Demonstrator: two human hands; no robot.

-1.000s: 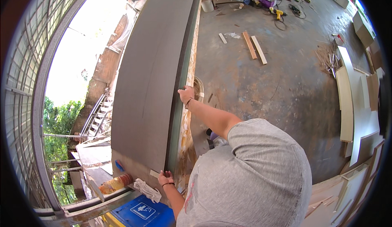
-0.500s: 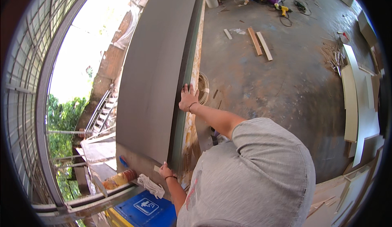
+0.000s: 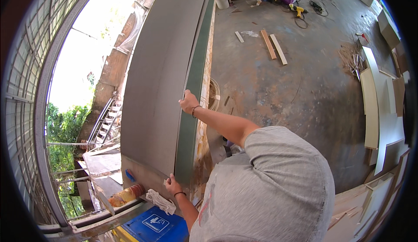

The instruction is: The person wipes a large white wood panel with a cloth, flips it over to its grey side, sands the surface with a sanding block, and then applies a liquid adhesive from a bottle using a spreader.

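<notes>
On the near left, a crumpled white cloth (image 3: 160,202) lies beside an orange-brown cylinder (image 3: 126,195), with a blue lid (image 3: 150,223) just below them; farther left, a ladder (image 3: 104,125) leans near green foliage (image 3: 65,126). To the right, a pale coil (image 3: 214,94) lies on the floor (image 3: 305,81), and beyond it an orange-brown strip (image 3: 268,44) and a white strip (image 3: 278,49) lie side by side. A yellow power tool (image 3: 298,10) sits far off, while pale boards (image 3: 370,107) line the right edge.

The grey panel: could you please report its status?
Right hand gripping grey panel by long edge. Left hand at near corner. White rag off panel.
</notes>
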